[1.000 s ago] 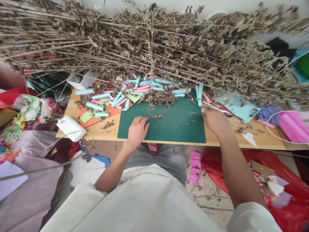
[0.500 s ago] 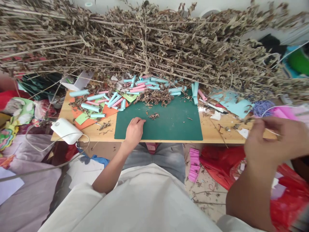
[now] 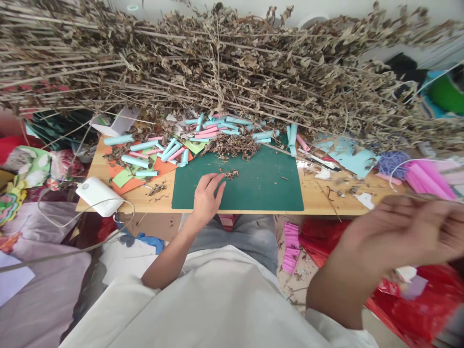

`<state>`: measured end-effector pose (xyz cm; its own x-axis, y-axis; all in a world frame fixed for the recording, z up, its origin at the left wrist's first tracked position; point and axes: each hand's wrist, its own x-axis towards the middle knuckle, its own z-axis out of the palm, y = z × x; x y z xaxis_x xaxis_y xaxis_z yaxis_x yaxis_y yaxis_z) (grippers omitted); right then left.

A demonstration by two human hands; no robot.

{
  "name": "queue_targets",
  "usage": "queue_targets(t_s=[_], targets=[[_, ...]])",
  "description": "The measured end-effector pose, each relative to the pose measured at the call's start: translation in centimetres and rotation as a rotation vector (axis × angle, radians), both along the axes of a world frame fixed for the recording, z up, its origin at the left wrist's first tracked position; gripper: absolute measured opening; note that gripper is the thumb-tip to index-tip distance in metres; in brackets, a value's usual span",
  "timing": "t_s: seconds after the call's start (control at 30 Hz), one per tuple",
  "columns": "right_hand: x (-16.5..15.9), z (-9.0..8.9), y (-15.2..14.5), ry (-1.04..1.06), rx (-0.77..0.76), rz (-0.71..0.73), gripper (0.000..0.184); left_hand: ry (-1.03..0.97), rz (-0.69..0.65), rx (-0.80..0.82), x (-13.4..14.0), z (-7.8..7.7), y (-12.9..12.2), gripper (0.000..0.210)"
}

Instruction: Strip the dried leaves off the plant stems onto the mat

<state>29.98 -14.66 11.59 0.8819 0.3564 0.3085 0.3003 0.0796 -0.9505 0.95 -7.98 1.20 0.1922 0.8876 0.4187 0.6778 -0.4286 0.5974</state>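
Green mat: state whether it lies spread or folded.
Spread: the green mat lies flat on the wooden table, both front corners showing.

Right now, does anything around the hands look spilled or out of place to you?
Yes. Dry leaf crumbs lie loose on the green mat near the left hand, like a small spill. Below the table, a crinkled pink strip lies on the floor, possibly dropped, away from the rolled tubes on top.

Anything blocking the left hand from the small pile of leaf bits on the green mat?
Nothing visible: the left hand has its fingertips right beside the small pile on the green mat. The larger leaf heap lies beyond the pile, not between.
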Motion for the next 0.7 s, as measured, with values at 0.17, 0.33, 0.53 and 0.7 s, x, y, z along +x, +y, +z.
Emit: queue_targets(t_s=[0.17,0.33,0.53,0.7], targets=[[-5.2,-1.5,1.8,0.519,0.374,0.284,0.017,-0.176,0.033,0.071,0.4,2.8,-1.7,0.018],[-9.8,-3.9,2.7,0.782,0.281,0.477,0.017,-0.444,-0.023,-0.224,2.0,4.3,-3.2,0.023],[-13.2,-5.6,4.3,0.911,0.200,0.573,0.021,-0.539,-0.102,-0.360,3.8,2.8,-1.0,0.034],[-13.8,-6.2,5.3,0.996,0.205,0.596,0.022,-0.547,-0.078,-0.376,3.2,2.2,0.5,0.017]])
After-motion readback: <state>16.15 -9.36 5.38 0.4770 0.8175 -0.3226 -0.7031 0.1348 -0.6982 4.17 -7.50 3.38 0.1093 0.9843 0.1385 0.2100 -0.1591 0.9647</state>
